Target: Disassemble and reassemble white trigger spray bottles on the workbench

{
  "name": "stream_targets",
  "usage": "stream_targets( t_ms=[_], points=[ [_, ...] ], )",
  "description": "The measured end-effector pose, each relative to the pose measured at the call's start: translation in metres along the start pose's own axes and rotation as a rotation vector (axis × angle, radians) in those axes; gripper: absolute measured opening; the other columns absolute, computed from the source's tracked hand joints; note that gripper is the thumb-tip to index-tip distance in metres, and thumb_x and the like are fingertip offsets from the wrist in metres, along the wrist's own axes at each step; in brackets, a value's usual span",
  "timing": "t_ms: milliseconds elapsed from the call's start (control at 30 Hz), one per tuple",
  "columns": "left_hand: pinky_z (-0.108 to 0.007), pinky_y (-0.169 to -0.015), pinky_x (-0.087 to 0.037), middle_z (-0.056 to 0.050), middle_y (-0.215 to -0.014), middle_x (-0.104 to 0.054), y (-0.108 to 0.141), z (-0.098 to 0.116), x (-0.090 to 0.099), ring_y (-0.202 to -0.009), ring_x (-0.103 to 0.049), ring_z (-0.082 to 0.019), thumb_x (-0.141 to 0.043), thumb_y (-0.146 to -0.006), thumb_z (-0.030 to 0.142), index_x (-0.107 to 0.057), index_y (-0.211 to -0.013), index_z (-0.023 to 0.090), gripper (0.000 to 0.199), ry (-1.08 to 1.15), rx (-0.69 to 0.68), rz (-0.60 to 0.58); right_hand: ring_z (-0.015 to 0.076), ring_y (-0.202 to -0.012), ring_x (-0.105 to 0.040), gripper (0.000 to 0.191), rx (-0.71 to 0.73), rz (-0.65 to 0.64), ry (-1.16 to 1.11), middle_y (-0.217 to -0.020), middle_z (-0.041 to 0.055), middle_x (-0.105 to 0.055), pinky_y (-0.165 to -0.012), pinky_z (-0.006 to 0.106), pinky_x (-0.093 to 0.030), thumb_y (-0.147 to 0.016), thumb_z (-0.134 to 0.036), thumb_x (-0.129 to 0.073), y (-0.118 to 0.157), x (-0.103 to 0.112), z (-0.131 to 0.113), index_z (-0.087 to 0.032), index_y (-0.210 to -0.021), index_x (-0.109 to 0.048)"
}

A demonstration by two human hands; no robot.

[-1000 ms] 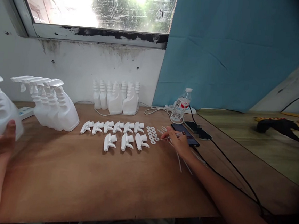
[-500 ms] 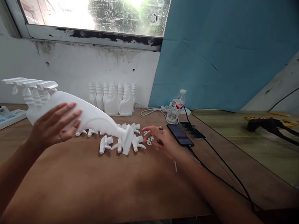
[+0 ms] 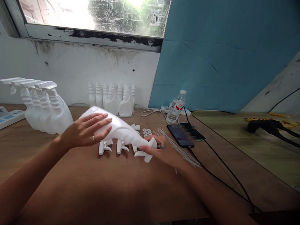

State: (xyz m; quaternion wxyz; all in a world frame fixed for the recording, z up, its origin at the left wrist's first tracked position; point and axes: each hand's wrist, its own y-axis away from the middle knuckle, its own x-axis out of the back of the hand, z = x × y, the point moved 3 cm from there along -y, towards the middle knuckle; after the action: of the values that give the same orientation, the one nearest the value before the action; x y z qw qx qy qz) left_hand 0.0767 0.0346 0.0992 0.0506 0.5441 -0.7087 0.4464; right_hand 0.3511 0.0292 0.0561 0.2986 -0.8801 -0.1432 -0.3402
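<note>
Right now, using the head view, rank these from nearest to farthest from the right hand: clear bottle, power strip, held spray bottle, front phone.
1. Held spray bottle: its head end is in the right hand.
2. Front phone: just beyond that hand, slightly right.
3. Clear bottle: behind the phone, near the blue sheet.
4. Power strip: far left.

Bottles (image 3: 60, 115), trigger heads (image 3: 102, 148) on table (image 3: 106, 189)

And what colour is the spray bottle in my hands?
The spray bottle is plain white; the head view shows it best.
</note>
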Motion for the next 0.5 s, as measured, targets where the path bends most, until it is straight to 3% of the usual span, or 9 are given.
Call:
stream_targets(
  t_ms=[67, 233, 333, 400, 500],
  points=[
    [-0.039, -0.081, -0.057, -0.008, -0.113, -0.068, -0.002, -0.003, 0.0, -0.098, -0.067, -0.026, -0.062, -0.086, 0.038, -0.055, -0.122, 0.02, 0.041, 0.151, 0.081, -0.195, 0.0153, -0.057, -0.06, 0.026, 0.148, 0.042, 0.217, -0.072, 0.0045, -0.07, -0.053, 0.027, -0.042, -0.084, -0.041, -0.062, -0.001, 0.005, -0.001, -0.016, -0.089, -0.067],
    [-0.026, -0.061, -0.052, -0.004, -0.096, -0.071, -0.004, -0.023, 0.002, -0.079, -0.069, -0.022, -0.056, -0.086, 0.05, -0.058, -0.122, 0.024, 0.044, 0.616, 0.545, -0.669, 0.0129, -0.068, -0.063, 0.021, 0.549, 0.207, 0.749, -0.103, 0.0046, -0.073, -0.059, 0.026, -0.042, -0.093, -0.021, -0.05, 0.005, 0.019, 0.006, -0.022, -0.107, -0.065],
    [-0.023, -0.057, -0.052, -0.003, -0.096, -0.07, 0.012, -0.046, 0.0, -0.081, -0.068, -0.023, -0.06, -0.082, 0.05, -0.065, -0.11, 0.027, 0.037, 0.957, 0.79, -0.786, 0.0136, -0.072, -0.065, 0.022, 0.547, 0.402, 0.833, -0.105, 0.0024, -0.072, -0.064, 0.027, -0.047, -0.09, -0.024, -0.057, 0.01, 0.039, 0.021, -0.027, -0.111, -0.063],
    [-0.024, -0.052, -0.051, -0.004, -0.096, -0.069, 0.033, -0.068, -0.007, -0.076, -0.068, -0.023, -0.063, -0.078, 0.052, -0.064, -0.112, 0.025, 0.043, 1.069, 1.063, -0.664, 0.0171, -0.083, -0.067, 0.025, 0.429, 0.628, 0.761, -0.103, 0.0048, -0.072, -0.071, 0.028, -0.05, -0.085, -0.03, -0.064, 0.013, 0.056, 0.032, -0.025, -0.109, -0.063],
    [-0.026, -0.053, -0.052, -0.004, -0.092, -0.067, 0.069, -0.102, -0.028, -0.069, -0.065, -0.02, -0.063, -0.077, 0.053, -0.058, -0.118, 0.021, 0.052, 0.966, 1.408, -0.145, 0.02, -0.089, -0.065, 0.028, 0.174, 0.958, 0.51, -0.099, 0.0065, -0.069, -0.075, 0.031, -0.051, -0.081, -0.036, -0.069, 0.013, 0.075, 0.048, -0.02, -0.104, -0.063]
  ],
)
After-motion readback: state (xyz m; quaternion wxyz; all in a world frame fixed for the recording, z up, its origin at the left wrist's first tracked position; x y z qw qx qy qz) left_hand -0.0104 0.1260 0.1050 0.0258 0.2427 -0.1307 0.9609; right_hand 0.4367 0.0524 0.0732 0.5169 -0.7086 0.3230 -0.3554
